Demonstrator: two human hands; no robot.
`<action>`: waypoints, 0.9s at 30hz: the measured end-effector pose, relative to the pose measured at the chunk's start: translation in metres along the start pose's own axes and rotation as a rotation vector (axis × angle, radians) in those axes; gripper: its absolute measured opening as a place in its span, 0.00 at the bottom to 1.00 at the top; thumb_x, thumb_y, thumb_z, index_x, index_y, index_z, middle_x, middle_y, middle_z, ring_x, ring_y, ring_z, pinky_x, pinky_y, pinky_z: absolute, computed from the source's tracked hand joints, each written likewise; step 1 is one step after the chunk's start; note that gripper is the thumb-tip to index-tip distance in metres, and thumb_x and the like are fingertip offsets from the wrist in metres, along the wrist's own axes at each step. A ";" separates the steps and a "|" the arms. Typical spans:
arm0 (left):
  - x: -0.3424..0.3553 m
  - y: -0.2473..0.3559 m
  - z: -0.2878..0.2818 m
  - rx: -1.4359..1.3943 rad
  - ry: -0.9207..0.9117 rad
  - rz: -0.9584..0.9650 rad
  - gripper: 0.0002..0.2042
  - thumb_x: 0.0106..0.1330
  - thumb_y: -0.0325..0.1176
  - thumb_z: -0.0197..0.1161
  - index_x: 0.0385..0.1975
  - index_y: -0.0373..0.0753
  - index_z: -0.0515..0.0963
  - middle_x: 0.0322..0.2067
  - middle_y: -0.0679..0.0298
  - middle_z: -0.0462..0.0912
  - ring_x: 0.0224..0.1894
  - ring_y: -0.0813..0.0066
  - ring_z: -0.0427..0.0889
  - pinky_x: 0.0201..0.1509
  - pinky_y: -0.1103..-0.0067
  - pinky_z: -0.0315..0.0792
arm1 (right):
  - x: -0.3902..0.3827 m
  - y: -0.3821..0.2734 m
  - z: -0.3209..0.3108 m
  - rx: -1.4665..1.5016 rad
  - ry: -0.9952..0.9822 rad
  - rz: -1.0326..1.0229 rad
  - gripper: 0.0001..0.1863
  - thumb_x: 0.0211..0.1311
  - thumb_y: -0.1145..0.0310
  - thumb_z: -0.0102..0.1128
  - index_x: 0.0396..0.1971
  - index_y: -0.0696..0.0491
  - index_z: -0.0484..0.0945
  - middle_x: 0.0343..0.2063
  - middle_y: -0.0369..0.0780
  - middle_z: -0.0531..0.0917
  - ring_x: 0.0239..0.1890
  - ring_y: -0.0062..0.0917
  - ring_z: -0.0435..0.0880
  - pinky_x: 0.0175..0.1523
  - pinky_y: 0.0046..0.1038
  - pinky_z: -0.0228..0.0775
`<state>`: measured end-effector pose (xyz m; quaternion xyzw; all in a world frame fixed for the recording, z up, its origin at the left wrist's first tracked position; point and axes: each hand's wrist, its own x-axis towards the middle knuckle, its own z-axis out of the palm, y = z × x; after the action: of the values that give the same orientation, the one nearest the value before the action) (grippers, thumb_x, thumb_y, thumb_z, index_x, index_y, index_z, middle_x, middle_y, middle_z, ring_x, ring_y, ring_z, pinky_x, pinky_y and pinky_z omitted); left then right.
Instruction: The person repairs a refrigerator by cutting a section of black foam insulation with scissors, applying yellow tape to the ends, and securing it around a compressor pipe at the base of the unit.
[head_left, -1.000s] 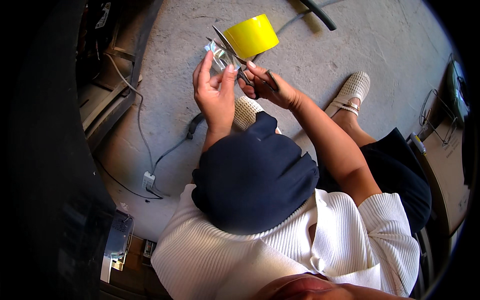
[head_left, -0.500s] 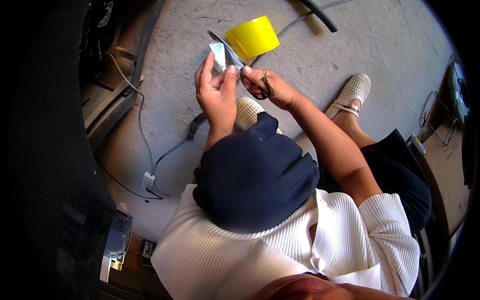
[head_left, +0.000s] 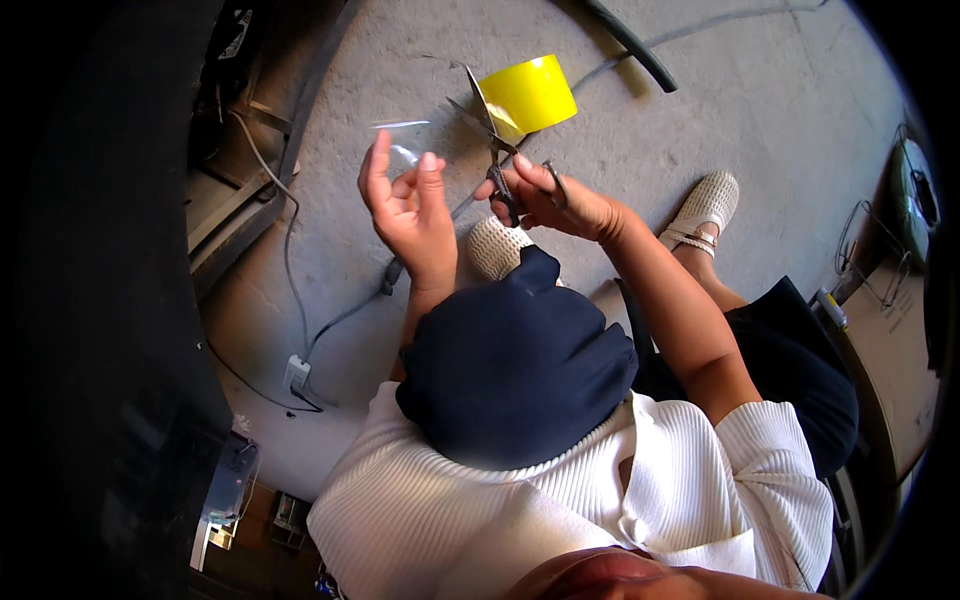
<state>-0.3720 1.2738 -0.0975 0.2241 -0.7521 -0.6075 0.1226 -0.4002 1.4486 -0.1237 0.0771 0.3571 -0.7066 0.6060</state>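
Note:
In the head view my left hand (head_left: 410, 205) has curved, partly spread fingers around a thin, crinkled piece of clear film (head_left: 405, 152) at their tips. To its right my right hand (head_left: 540, 190) grips dark-handled scissors (head_left: 488, 120), their blades parted and pointing up. Behind the blades a yellow tape roll (head_left: 535, 90) lies on the concrete floor, its near edge partly covered by them. Below both hands a dark navy cloth bundle (head_left: 510, 370) sits over my lap.
A dark metal frame (head_left: 290, 130) stands at the left, with cables and a white socket strip (head_left: 296, 372) beside it. A black hose (head_left: 640, 55) lies beyond the roll. My sandalled foot (head_left: 703, 210) is at the right, near cardboard (head_left: 885, 345) and wire.
My left hand has moved left, away from the scissors, with the film, and its fingers have loosened. The scissors have shifted slightly right and down relative to the roll, blades now more parted.

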 end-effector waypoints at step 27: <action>0.025 0.017 0.015 -0.476 -0.139 -0.217 0.23 0.69 0.32 0.58 0.63 0.40 0.64 0.59 0.59 0.67 0.49 0.76 0.74 0.53 0.79 0.69 | -0.044 -0.050 -0.058 -1.468 1.318 -0.417 0.19 0.55 0.61 0.64 0.47 0.50 0.77 0.42 0.42 0.82 0.43 0.40 0.82 0.47 0.37 0.74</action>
<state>-0.4043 1.2773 -0.0873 0.2258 -0.5663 -0.7908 0.0542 -0.4531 1.5186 -0.1221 -0.0037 0.9741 -0.2205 0.0498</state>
